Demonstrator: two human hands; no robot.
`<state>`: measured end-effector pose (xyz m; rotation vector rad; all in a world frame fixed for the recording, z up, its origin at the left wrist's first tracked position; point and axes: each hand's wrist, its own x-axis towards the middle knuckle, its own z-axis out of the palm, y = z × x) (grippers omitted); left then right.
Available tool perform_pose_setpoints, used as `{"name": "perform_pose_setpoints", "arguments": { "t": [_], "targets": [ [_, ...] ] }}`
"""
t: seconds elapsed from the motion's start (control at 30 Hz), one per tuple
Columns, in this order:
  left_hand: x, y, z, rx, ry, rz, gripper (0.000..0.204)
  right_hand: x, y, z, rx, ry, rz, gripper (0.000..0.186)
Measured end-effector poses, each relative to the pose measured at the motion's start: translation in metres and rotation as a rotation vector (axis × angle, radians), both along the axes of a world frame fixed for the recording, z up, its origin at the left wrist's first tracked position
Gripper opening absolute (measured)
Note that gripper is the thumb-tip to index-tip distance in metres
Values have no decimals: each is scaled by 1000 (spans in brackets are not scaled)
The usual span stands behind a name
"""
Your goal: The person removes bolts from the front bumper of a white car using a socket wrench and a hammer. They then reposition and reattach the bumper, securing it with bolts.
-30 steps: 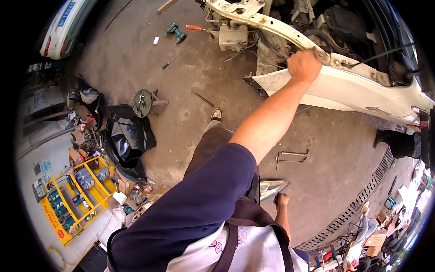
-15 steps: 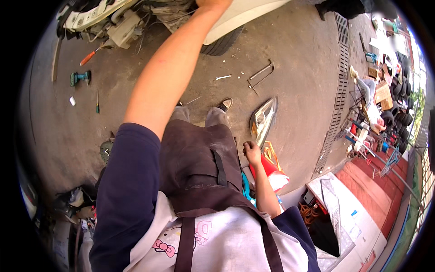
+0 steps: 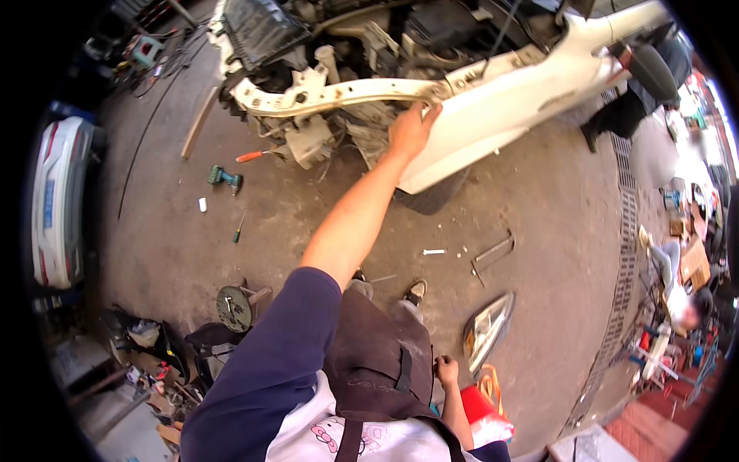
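Note:
My left hand (image 3: 410, 132) reaches far forward and grips the front edge of the white car fender (image 3: 493, 115), thumb near the cream body rail (image 3: 339, 94). The car's front end is stripped, with the engine bay exposed behind that rail. Beside my apron (image 3: 377, 346), my right hand (image 3: 446, 371) hangs low with its fingers curled; whatever may be inside them is hidden. Close by it, a removed headlight (image 3: 488, 327) lies on the floor, and a red bag (image 3: 479, 406) stands nearer to me.
On the floor lie a cordless drill (image 3: 225, 179), an orange-handled screwdriver (image 3: 250, 156), a green-handled screwdriver (image 3: 238, 231), a wrench (image 3: 434, 252) and an L-shaped bar (image 3: 496, 248). A round stool (image 3: 234, 308) stands left. A drain grate (image 3: 625, 231) runs along the right; people are beyond.
My view has lifted toward the car, so the engine bay, fender and whole left hand now show. The right hand stays low at my side.

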<state>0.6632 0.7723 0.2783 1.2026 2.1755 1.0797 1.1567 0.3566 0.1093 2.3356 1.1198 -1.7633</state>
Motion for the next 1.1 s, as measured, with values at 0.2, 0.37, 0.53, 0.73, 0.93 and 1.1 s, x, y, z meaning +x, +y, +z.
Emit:
{"name": "perform_pose_setpoints", "arguments": {
  "t": [0.2, 0.37, 0.53, 0.73, 0.93, 1.1],
  "targets": [
    [-28, -196, -96, 114, 106, 426, 24, 1, 117, -25, 84, -24, 299, 25],
    [-12, -575, -224, -868, -216, 870, 37, -55, 221, -12, 174, 14, 266, 22],
    [93, -770, -169, -1270, -473, 1234, 31, -146, 250, -11, 282, 177, 235, 19],
    [133, -769, -231, -1232, -697, 870, 43, -251, 197, -34, 135, 161, 617, 20],
    [-35, -612, -200, -689, -702, 675, 43, -335, 166, -1, 538, 178, 1338, 27],
    [-92, -614, -196, -104, -659, 926, 29, -370, 183, 16, 180, 234, 1100, 18]
  ]
}}
